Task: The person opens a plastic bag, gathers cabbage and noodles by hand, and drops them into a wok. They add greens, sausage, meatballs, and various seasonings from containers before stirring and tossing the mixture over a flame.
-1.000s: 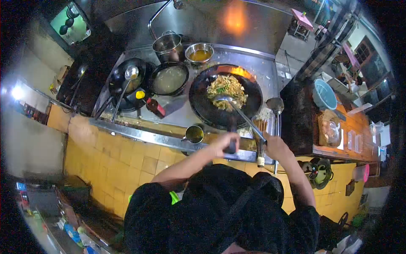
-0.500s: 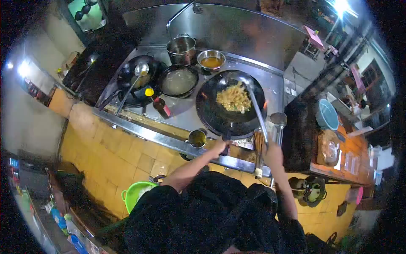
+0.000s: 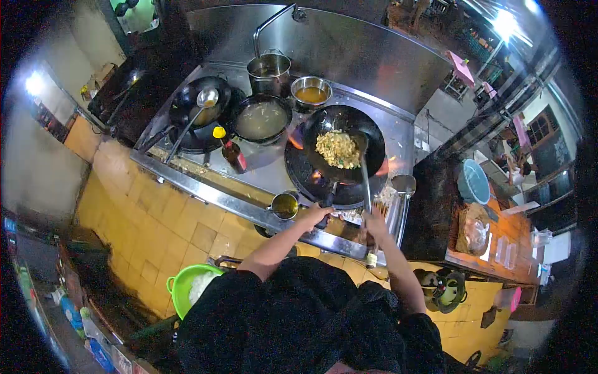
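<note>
My left hand [image 3: 317, 216] is closed round the dark handle of a black wok [image 3: 324, 121], which is tilted over the burner with flames showing at its sides. My right hand [image 3: 375, 224] grips the long metal handle of a ladle [image 3: 365, 181], whose dark bowl is inside the wok against the right side of the food. The fried food [image 3: 337, 149], light brown with green bits, lies in the wok's middle. A small metal pot of yellowish liquid [image 3: 285, 206] stands just left of my left hand.
Left on the steel stove are a pan of cloudy liquid [image 3: 261, 119], a wok with a ladle [image 3: 198, 106], a yellow-capped bottle [image 3: 232, 153], a tall pot [image 3: 269, 68] and a bowl of orange-brown liquid [image 3: 311, 91]. A blue basin [image 3: 474, 181] stands right. A green basket [image 3: 180, 292] is lower left.
The wok has lifted and tilted off the burner, with more flame visible. My right hand has moved left and down, and the ladle is lower in the wok. The food is more gathered.
</note>
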Motion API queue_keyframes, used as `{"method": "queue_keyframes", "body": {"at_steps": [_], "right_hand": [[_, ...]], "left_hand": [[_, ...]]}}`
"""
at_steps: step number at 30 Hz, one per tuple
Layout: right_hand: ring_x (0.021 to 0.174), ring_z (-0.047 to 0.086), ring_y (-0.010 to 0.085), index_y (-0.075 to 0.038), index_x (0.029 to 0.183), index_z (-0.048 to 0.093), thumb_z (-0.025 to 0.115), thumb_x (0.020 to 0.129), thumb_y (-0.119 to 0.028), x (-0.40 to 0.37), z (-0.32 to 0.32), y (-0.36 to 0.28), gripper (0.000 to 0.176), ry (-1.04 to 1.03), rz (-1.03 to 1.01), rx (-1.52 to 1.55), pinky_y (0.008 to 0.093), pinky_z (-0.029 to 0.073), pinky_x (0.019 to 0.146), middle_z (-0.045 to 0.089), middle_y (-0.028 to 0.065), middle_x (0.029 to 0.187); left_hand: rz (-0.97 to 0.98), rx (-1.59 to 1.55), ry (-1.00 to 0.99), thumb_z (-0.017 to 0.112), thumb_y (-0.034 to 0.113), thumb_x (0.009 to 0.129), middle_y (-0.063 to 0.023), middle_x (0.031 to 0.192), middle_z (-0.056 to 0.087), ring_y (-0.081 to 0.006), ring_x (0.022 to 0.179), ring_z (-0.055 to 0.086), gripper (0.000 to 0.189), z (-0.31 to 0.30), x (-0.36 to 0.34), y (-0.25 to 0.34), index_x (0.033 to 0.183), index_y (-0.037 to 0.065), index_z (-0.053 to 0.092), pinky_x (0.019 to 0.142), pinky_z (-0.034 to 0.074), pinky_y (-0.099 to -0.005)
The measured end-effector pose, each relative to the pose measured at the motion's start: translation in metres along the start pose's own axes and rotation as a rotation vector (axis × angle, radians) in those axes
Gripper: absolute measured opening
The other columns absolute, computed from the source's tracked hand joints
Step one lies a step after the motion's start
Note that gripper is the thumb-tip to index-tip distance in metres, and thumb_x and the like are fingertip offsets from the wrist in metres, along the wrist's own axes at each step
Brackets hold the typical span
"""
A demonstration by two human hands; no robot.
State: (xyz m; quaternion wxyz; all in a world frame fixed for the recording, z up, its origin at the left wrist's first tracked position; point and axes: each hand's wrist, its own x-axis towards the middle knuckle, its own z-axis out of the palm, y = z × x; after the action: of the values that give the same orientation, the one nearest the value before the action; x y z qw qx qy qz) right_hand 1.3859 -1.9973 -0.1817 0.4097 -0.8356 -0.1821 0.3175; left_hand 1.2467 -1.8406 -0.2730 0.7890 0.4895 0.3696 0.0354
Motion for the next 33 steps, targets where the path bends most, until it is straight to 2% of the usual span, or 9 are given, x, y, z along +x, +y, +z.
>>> {"method": "queue_keyframes", "body": {"at_steps": [3, 6, 9, 13, 17, 20, 23, 28, 33], "right_hand": [[0.045, 0.047, 0.0141, -0.002, 0.103, 0.049, 0.053, 0.086, -0.020, 0.015, -0.034, -0.002, 0.025, -0.324, -0.167, -0.116, 0.0311, 0.041, 0.045, 0.049, 0.0058, 0.058], [0.063, 0.059, 0.0369, -0.001, 0.119, 0.045, 0.056, 0.080, -0.014, -0.030, -0.056, -0.024, 0.042, 0.000, -0.673, -0.617, 0.0409, 0.047, 0.056, 0.059, 0.0198, 0.069], [0.076, 0.056, 0.0444, -0.001, 0.125, 0.041, 0.055, 0.078, -0.010, -0.058, -0.056, -0.062, 0.050, -0.127, -0.344, -0.826, 0.0458, 0.046, 0.066, 0.058, 0.0267, 0.080], [0.080, 0.057, 0.0422, -0.002, 0.122, 0.044, 0.054, 0.077, -0.015, -0.017, -0.010, -0.021, 0.048, -0.028, -0.373, -0.763, 0.0451, 0.047, 0.072, 0.058, 0.0271, 0.083], [0.096, 0.055, 0.0395, -0.004, 0.121, 0.047, 0.059, 0.074, -0.018, -0.055, -0.091, -0.089, 0.050, -0.274, -0.369, -0.626, 0.0381, 0.045, 0.082, 0.057, 0.0269, 0.100], [0.092, 0.056, 0.0384, -0.011, 0.124, 0.045, 0.059, 0.076, -0.016, -0.079, -0.103, -0.100, 0.051, -0.206, -0.315, -0.826, 0.0434, 0.045, 0.081, 0.058, 0.0246, 0.097], [0.092, 0.055, 0.0402, -0.008, 0.125, 0.043, 0.060, 0.076, -0.017, -0.083, -0.091, -0.088, 0.052, -0.265, -0.383, -0.684, 0.0441, 0.045, 0.082, 0.058, 0.0247, 0.097], [0.085, 0.055, 0.0447, -0.007, 0.126, 0.039, 0.058, 0.076, -0.015, -0.078, -0.083, -0.055, 0.054, -0.155, -0.408, -0.798, 0.0475, 0.046, 0.079, 0.058, 0.0272, 0.088], [0.076, 0.058, 0.0415, -0.006, 0.123, 0.041, 0.057, 0.074, -0.010, -0.079, -0.079, -0.057, 0.052, -0.113, -0.393, -0.767, 0.0473, 0.048, 0.069, 0.058, 0.0269, 0.076]], "left_hand": [[-0.015, -0.041, -0.061, 0.064, 0.018, 0.079, -0.0026, 0.062, 0.053, -0.0127, 0.050, 0.052, 0.017, -0.001, -0.003, 0.006, 0.084, 0.008, 0.051, 0.044, 0.044, -0.0268], [-0.009, -0.004, -0.049, 0.065, 0.022, 0.079, -0.0027, 0.063, 0.054, -0.0124, 0.047, 0.051, 0.031, -0.006, 0.010, -0.005, 0.099, 0.005, 0.051, 0.043, 0.044, -0.0263], [0.029, -0.059, -0.126, 0.062, 0.022, 0.080, -0.0035, 0.061, 0.054, -0.0133, 0.046, 0.052, 0.020, -0.005, -0.005, 0.012, 0.089, 0.006, 0.054, 0.042, 0.045, -0.0271], [-0.217, -0.092, -0.159, 0.059, 0.022, 0.081, -0.0032, 0.058, 0.054, -0.0138, 0.044, 0.052, 0.015, 0.002, -0.008, 0.031, 0.076, 0.008, 0.058, 0.042, 0.044, -0.0268], [-0.257, -0.505, 0.041, 0.061, 0.017, 0.079, -0.0041, 0.062, 0.054, -0.0147, 0.051, 0.050, 0.012, 0.063, -0.060, 0.063, 0.075, 0.007, 0.055, 0.049, 0.045, -0.0283], [-0.458, -0.788, -0.402, 0.058, 0.014, 0.082, -0.0046, 0.061, 0.052, -0.0153, 0.051, 0.049, 0.016, 0.076, -0.119, 0.115, 0.072, 0.005, 0.050, 0.053, 0.046, -0.0287], [-0.427, -0.567, -0.479, 0.054, 0.021, 0.085, -0.0024, 0.058, 0.051, -0.0148, 0.049, 0.049, 0.022, 0.050, -0.087, 0.103, 0.070, 0.005, 0.053, 0.052, 0.046, -0.0290], [-0.214, -0.197, 0.001, 0.056, 0.024, 0.083, -0.0028, 0.057, 0.052, -0.0149, 0.051, 0.054, 0.021, 0.062, -0.092, 0.034, 0.076, 0.003, 0.057, 0.046, 0.044, -0.0281], [-0.390, -0.258, -0.275, 0.058, 0.022, 0.082, -0.0058, 0.059, 0.055, -0.0176, 0.051, 0.055, 0.020, 0.079, -0.142, 0.076, 0.069, 0.006, 0.054, 0.052, 0.048, -0.0320]]}}
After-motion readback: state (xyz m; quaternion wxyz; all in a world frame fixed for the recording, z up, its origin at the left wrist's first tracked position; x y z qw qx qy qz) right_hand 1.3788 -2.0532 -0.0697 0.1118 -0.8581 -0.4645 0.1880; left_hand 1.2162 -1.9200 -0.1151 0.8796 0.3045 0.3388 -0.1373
